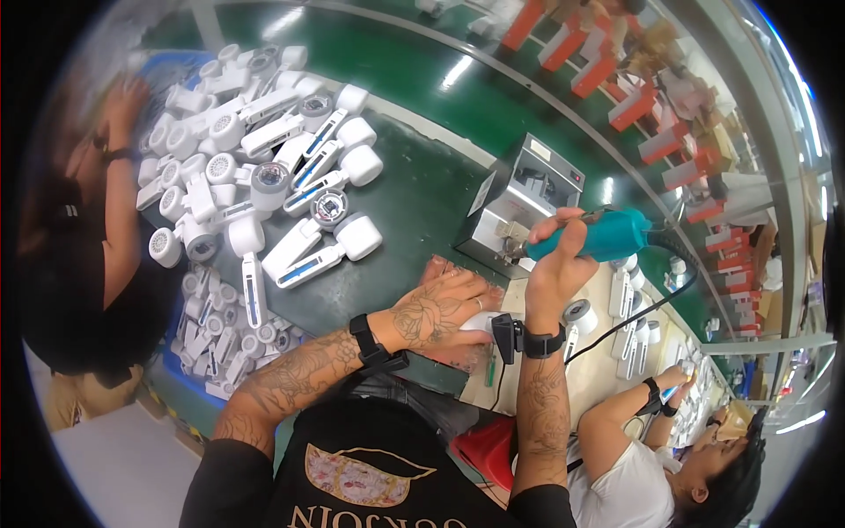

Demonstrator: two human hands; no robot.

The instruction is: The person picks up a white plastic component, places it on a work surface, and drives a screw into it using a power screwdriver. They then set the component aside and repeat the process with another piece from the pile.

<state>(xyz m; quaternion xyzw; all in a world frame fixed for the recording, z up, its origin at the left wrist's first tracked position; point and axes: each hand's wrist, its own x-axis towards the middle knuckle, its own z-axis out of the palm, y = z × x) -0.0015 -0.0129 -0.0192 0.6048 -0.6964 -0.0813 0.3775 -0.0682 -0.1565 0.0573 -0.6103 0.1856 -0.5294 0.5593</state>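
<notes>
My right hand (563, 260) is wrapped around a teal electric screwdriver (598, 236) with a black cord. The screwdriver's tip points left, at the front of a grey and black box-shaped machine (521, 202); I cannot tell whether it touches. My left hand (444, 310) is closed over a white plastic part (480, 322), which shows only between the thumb and fingers. Beneath that hand lies a reddish-brown mat (453, 356). A small green piece (490, 370) lies beside the mat, near my right wrist.
Many white handled devices with round heads (321, 255) are heaped on the dark green table (409, 185) at left. A blue bin (189, 370) holds more. Another person's arm (123, 211) is at far left; a co-worker (629, 475) sits at lower right, beside more white devices (629, 339).
</notes>
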